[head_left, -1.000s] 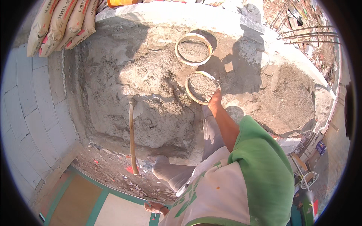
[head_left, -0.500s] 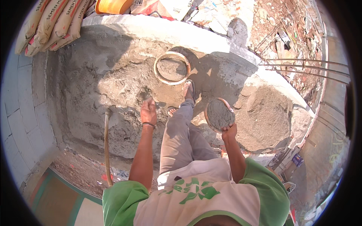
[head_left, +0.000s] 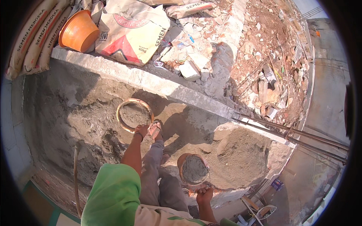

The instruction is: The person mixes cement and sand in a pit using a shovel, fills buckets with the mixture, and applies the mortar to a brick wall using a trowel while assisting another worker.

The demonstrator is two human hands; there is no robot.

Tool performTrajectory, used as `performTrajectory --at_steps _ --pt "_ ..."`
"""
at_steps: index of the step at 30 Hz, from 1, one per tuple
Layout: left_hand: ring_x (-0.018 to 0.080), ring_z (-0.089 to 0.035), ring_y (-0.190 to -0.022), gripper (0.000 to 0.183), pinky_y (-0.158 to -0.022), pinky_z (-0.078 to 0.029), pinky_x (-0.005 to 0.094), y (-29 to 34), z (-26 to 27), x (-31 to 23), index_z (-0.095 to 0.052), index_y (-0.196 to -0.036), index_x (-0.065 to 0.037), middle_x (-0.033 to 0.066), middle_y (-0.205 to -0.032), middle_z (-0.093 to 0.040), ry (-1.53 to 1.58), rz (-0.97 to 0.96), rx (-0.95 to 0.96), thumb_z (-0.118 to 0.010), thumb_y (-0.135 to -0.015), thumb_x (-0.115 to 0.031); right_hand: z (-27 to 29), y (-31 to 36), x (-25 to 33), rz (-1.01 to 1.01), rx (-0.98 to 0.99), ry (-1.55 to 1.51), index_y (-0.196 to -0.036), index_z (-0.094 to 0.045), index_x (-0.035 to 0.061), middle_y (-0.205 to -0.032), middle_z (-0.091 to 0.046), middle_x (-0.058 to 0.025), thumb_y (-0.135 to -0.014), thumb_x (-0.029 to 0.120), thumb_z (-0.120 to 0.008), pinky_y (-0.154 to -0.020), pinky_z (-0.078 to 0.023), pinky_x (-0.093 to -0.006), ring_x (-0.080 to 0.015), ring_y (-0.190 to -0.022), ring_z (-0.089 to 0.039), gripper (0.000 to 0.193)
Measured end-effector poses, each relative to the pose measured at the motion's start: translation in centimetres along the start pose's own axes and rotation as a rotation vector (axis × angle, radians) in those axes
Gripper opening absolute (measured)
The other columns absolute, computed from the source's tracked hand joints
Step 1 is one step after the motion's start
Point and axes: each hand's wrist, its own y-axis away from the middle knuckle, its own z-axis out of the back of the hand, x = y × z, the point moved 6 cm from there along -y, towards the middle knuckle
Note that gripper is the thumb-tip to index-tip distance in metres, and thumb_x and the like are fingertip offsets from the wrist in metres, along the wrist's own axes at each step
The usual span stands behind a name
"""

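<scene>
My left hand (head_left: 141,130) reaches to the near rim of a round bucket (head_left: 117,114), its fingers closed at the rim and partly hidden. Wet grey mortar (head_left: 134,115) shows inside. My right hand (head_left: 204,194) grips the near edge of a second bucket (head_left: 181,168), tilted and filled with grey mortar (head_left: 195,170). My sandalled foot (head_left: 154,130) stands just right of the first bucket. Around it spreads wet mortar (head_left: 71,124) in a shallow mixing pit.
A low concrete wall (head_left: 158,83) bounds the far side. Behind it lie cement sacks (head_left: 132,32), an orange tub (head_left: 80,31) and rubble. Sandy mix (head_left: 239,158) is heaped at right, with metal bars (head_left: 290,132) jutting out beyond it. A wooden handle (head_left: 76,180) leans at left.
My left hand has moved forward onto the far bucket's rim. The right-hand bucket has been lowered beside my leg. My view has shifted, showing more beyond the wall.
</scene>
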Motion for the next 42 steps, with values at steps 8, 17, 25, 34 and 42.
performTrajectory --at_steps 8,17,25,34,42 --pt "0.0173 -0.038 -0.039 0.029 -0.04 -0.038 0.0337 15.1 8.6 4.7 -0.048 -0.057 -0.011 0.0024 -0.046 -0.038 1.327 0.558 -0.371 -0.06 -0.076 -0.029 0.4 -2.4 4.9 0.402 0.33 0.64 -0.119 -0.033 -0.0092 -0.097 -0.056 -0.0134 -0.072 -0.006 -0.055 -0.091 -0.037 -0.0356 -0.0247 -0.095 -0.052 0.052" --pt "0.0179 -0.026 -0.032 0.023 -0.037 -0.035 0.0356 40.8 10.9 3.5 -0.052 -0.077 -0.007 0.0029 -0.046 -0.034 1.619 0.724 -0.522 -0.057 -0.08 -0.03 0.6 -10.8 4.1 -0.184 0.27 -0.154 -0.099 -0.048 0.0208 -0.104 -0.05 0.0069 -0.08 0.039 -0.033 -0.055 -0.039 -0.0267 -0.012 -0.077 -0.046 0.031" --pt "0.0173 -0.026 -0.032 0.023 -0.037 -0.035 0.036 47.2 8.9 3.9 -0.05 -0.075 -0.008 0.0019 -0.045 -0.031 1.959 0.846 -0.655 -0.056 -0.081 -0.03 -0.6 -4.9 11.7 0.052 0.044 -0.147 -0.082 -0.042 0.0174 -0.067 -0.039 0.0035 -0.079 0.027 -0.033 -0.046 -0.038 -0.0284 -0.0108 -0.048 -0.036 0.013" --pt "0.0166 -0.026 -0.033 0.024 -0.038 -0.035 0.0364 47.4 13.4 6.0 -0.047 -0.073 -0.009 0.0008 -0.045 -0.028 2.028 0.948 -0.679 -0.056 -0.082 -0.03 -9.5 11.2 22.5 -0.033 -0.004 -0.459 -0.082 -0.042 0.0155 -0.064 -0.036 0.0046 -0.083 0.033 -0.035 -0.044 -0.033 -0.0249 -0.0086 -0.045 -0.034 0.02" --pt "0.0156 -0.026 -0.033 0.026 -0.038 -0.035 0.0369 43.9 22.7 4.6 -0.043 -0.071 -0.011 -0.0005 -0.045 -0.026 2.009 0.8 -0.729 -0.055 -0.083 -0.031 -21.2 18.2 28.9 -0.065 0.207 -0.597 -0.088 -0.044 0.0095 -0.052 -0.029 0.0041 -0.091 0.04 -0.03 -0.048 -0.034 -0.0275 -0.0098 -0.042 -0.031 0.034"
